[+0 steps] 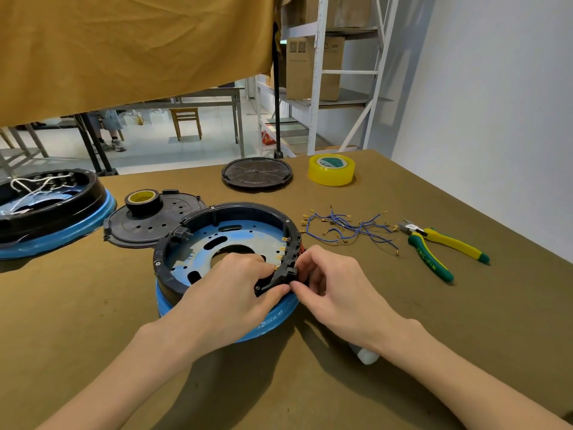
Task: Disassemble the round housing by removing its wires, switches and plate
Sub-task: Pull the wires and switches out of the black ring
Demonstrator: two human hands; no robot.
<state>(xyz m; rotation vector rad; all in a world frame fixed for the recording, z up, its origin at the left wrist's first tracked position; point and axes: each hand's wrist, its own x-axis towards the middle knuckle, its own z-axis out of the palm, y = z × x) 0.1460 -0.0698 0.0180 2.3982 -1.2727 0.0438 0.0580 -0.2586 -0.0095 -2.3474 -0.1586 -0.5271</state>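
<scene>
Gripping the near-right rim of the round housing [217, 243], both hands work at one spot: the left hand [235, 287] reaches in from inside the ring, its fingers curled over a black switch block [279, 274] on the rim, while the right hand [328, 283] pinches the same block from outside, thumb and forefinger pressed together on its lower edge. The housing sits on the tabletop [403, 321], black ring uppermost over a blue base, a blue metal plate [204, 243] showing inside it. Right of the housing lies a loose tangle of blue wires [350, 228] with brass terminals, and beyond them yellow-and-green pliers [440, 246]. Behind the housing, touching its far-left rim, rests a black cover [145, 225] carrying a roll of black tape [143, 201]. Farther behind stand a second black disc [256, 173] and a yellow tape roll [331, 169]. Left of the housing sits another housing [49, 209], white wires inside.
</scene>
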